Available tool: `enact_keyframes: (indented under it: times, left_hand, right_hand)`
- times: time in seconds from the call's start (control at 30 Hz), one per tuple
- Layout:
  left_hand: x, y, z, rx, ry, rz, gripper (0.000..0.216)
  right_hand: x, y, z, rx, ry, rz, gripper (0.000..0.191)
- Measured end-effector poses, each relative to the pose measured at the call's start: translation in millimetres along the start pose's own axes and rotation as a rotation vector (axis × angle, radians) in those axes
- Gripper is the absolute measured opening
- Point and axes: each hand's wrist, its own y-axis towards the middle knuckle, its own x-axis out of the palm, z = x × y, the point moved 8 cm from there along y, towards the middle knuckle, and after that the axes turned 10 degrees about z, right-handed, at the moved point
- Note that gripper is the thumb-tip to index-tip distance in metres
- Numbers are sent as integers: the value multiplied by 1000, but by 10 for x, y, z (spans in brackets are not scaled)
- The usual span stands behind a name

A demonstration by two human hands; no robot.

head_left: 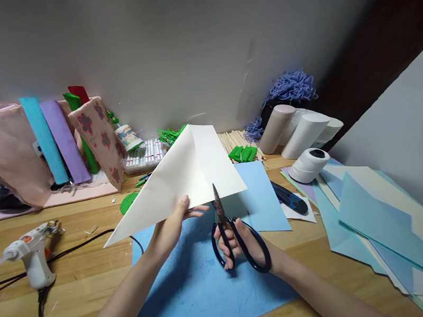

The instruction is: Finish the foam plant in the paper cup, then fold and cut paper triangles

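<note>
My left hand [175, 220] grips a large sheet of white paper [182, 174] at its lower edge, thumb on top and fingers underneath. The sheet is tilted up and has a crease running down it. In my right hand [240, 239] is a pair of scissors [221, 213] with black loop handles, fingers through the loops. Their blades point up at the lower edge of the paper, right of my left hand; how far they are parted is hard to tell. Beneath both hands lies a blue mat [203, 288], with a light blue sheet [262, 198] behind it.
A white glue gun [34, 256] with a black cord stands at left. A blue-black utility knife [290, 198] and a thread spool [309, 164] lie right of the mat, beside stacked coloured paper [385, 216]. Along the wall are a pink organizer [5, 153], markers [150, 153] and white rolls [304, 133].
</note>
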Motion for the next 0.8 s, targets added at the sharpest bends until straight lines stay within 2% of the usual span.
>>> enact_keyframes:
  times: [0.8]
  left_hand:
    - [10,-4,-51,-41,-43,-13,33]
  right_hand:
    - [30,-25,6,-37,-12,42,63]
